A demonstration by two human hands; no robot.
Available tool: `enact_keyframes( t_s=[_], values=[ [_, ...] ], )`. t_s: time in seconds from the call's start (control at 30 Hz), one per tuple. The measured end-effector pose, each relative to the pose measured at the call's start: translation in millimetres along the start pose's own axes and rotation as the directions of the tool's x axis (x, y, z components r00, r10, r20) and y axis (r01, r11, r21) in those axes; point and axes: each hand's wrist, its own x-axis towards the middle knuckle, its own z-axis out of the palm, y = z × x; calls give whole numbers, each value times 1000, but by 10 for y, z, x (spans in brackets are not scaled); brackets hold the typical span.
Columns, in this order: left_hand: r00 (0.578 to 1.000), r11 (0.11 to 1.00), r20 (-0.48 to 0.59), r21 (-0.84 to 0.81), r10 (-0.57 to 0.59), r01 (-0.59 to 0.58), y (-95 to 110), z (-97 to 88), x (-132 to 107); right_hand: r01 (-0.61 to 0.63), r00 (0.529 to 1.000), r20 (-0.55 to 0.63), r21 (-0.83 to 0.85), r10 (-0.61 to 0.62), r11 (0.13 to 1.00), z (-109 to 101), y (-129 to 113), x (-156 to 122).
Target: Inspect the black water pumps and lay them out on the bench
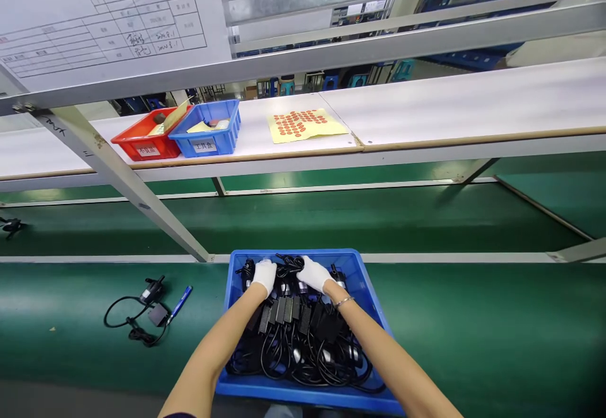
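Note:
A blue plastic bin (303, 389) stands before me, filled with black corded devices (284, 310) with ribbed blocks and silvery parts. Both my hands wear white gloves and reach into its far side. Between them sits a tied bundle of black cable (290, 266). My right hand (314, 274) is closed on the bundle's right side. My left hand (264, 275) has its fingers curled down at the bundle's left side; what they grip is hidden. Another black device (250, 271) lies just left of my left hand.
On the green belt (473, 329) to the left lie a corded device (152, 290) and a blue pen (180, 302). Above runs a white shelf (426, 112) with a red bin (146, 146), a blue tray (204, 146) and a yellow sticker sheet (305, 125). A slanted metal post (127, 184) rises left of the bin.

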Motion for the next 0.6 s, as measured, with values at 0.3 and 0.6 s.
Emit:
enact_keyframes(
  t_s=[0.3, 0.6],
  values=[
    [974, 986, -172, -50, 147, -158, -311, -734, -467, 173, 973, -196, 298, -117, 939, -304, -87, -406],
    [902, 994, -428, -63, 51, -86, -262, -1455, -1849, 422, 865, -456, 434, -209, 796, -714, -559, -1520]
  ],
)
